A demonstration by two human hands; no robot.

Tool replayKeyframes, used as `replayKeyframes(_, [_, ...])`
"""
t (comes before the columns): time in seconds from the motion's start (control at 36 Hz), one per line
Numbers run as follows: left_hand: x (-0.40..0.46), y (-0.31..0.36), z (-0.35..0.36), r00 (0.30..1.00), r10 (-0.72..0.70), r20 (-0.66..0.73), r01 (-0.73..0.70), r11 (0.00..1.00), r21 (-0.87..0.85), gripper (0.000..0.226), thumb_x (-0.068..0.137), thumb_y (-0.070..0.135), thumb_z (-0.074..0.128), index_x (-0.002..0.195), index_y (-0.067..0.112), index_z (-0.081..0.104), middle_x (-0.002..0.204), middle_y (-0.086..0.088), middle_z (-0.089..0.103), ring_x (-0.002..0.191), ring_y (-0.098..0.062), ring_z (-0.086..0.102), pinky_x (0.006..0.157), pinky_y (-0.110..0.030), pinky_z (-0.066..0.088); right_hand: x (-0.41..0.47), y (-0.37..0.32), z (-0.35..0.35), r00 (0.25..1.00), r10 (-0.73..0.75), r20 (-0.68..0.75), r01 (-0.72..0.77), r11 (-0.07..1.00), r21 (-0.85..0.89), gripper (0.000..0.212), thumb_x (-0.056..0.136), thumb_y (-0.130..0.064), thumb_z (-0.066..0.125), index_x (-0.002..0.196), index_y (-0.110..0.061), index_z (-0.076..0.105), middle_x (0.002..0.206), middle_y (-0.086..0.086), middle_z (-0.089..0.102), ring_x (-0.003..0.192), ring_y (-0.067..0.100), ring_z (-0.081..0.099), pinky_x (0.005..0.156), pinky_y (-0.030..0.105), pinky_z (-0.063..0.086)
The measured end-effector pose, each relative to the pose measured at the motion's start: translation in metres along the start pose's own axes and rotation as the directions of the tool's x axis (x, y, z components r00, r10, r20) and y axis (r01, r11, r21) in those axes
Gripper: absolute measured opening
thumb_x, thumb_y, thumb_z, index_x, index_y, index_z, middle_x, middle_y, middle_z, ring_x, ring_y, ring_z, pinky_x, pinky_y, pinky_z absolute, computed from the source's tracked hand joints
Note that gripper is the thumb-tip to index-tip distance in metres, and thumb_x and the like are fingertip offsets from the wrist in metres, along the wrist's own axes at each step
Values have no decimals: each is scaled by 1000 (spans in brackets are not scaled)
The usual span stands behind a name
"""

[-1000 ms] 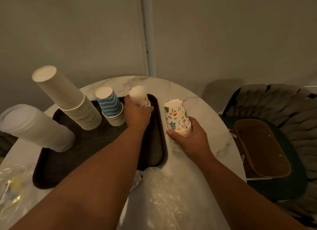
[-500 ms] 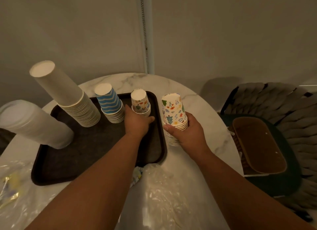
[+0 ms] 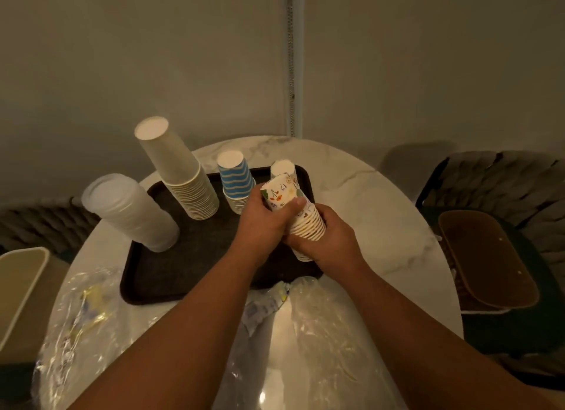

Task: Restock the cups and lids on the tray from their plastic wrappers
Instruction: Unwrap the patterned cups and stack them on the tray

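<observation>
Both hands hold one stack of patterned paper cups point(image 3: 307, 223) above the right side of the dark tray point(image 3: 171, 266). My left hand point(image 3: 263, 223) grips its upper part and my right hand point(image 3: 330, 241) grips its lower part. Behind them a short patterned cup stack point(image 3: 282, 168) stands on the tray's far right corner. Also on the tray are a blue striped cup stack point(image 3: 235, 180), a tall plain cup stack point(image 3: 180, 171) and a stack of white lids point(image 3: 128, 211) at the left edge.
Crumpled clear plastic wrappers lie on the round marble table point(image 3: 367, 195), one at the front middle point(image 3: 308, 348) and one at the front left point(image 3: 79, 318). A woven chair with a brown cushion point(image 3: 486, 256) is at the right. A beige bin point(image 3: 21, 290) sits left.
My left hand let go of the short patterned stack on the tray and moved right onto the stack my right hand holds. That stack has lifted off the table and shifted left over the tray.
</observation>
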State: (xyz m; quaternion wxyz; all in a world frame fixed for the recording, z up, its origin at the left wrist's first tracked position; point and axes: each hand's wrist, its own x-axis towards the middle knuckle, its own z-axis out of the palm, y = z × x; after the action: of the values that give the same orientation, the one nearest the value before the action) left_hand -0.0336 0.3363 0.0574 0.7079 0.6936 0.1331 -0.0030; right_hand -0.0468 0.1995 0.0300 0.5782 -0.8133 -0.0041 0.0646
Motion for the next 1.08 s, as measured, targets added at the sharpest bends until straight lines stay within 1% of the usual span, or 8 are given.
replayKeyframes(0.17, [-9,-3,-4,999,-24,43,26,998,-52,60,67,5,87,110,30,52,114,4,68,106,-13,67,94,-45,55,-4,-10,3,999,-17,-30,14,997,-76,59,70,-42,84,122,-29,59,109,-11,67,97,7,63,85,30,55])
replayKeyframes(0.36, [-14,0,0,1000,1,-20,-2,997,-75,55,70,7,85,107,30,51,114,4,66,105,-12,67,92,-40,57,-8,-15,3,998,-31,-50,26,995,-97,56,73,-42,82,122,-27,60,108,-9,68,94,7,63,79,19,50])
replayKeyframes(0.53, [-15,0,3,1000,1,-31,-3,999,-51,55,72,12,85,110,30,49,114,6,64,106,-10,65,91,-38,57,-5,-11,0,998,-48,-44,42,991,-127,54,73,-39,82,120,-25,61,108,-7,68,95,10,64,84,28,54])
replayKeyframes(0.64, [-9,2,7,998,11,-56,-13,999,-37,57,72,14,85,114,27,49,117,5,64,109,-13,64,94,-43,56,-4,-3,-5,998,-34,-45,28,992,-125,52,73,-42,82,117,-26,60,103,-10,67,90,5,64,79,22,54])
replayKeyframes(0.69, [1,6,8,995,36,-89,-39,999,-29,59,71,15,86,117,24,49,117,5,64,109,-13,64,94,-44,55,-4,3,-9,998,-25,-53,19,994,-106,47,72,-41,84,110,-28,59,98,-13,66,85,-1,62,71,11,50])
replayKeyframes(0.78, [21,22,11,981,121,-151,-105,988,110,62,71,24,86,120,24,47,115,11,61,109,-11,62,93,-38,55,-3,13,-17,998,-3,-63,-3,996,-93,46,73,-39,83,108,-32,53,96,-15,62,83,-6,58,65,5,43])
replayKeyframes(0.92, [61,33,21,916,307,-258,-215,919,329,76,70,28,87,133,17,44,129,1,58,122,-17,55,99,-39,51,7,21,-27,997,26,-79,-29,999,-46,47,75,-40,81,110,-34,49,94,-21,57,84,-5,58,65,7,43])
replayKeyframes(1.08, [93,9,36,903,327,-280,-186,883,432,91,69,18,87,145,14,36,141,-4,49,133,-21,46,110,-40,41,18,33,-38,993,15,-116,-11,999,36,46,76,-36,81,111,-33,51,99,-21,60,88,-5,61,68,8,48])
